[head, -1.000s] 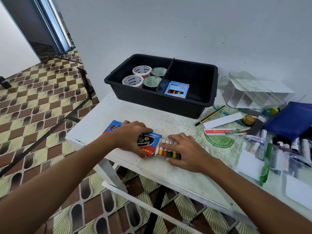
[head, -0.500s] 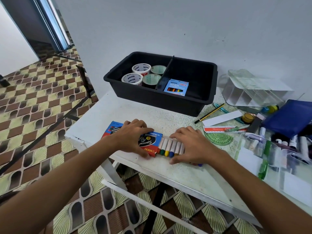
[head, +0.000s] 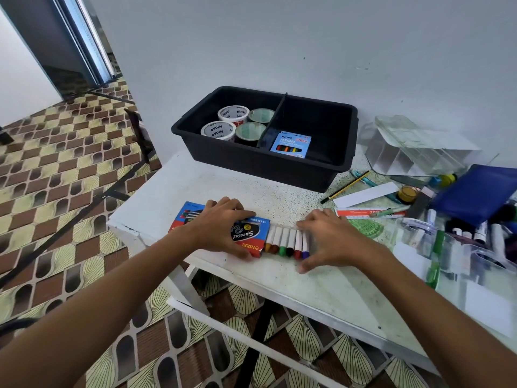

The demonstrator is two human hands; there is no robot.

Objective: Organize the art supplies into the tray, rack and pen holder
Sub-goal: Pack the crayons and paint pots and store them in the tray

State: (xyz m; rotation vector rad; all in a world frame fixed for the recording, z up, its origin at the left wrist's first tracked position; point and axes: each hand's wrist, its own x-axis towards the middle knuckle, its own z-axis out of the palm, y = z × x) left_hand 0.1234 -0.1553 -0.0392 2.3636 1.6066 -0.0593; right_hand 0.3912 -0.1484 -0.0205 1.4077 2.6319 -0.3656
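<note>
Left hand (head: 223, 225) hides marker box (head: 251, 236) middle; right-edge clear containers (head: 453, 256) blurred.

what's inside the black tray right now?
Black tray: left compartment holds four tape rolls; right holds a blue Neon colour box. The near wall hides the floor strip behind it.
</note>
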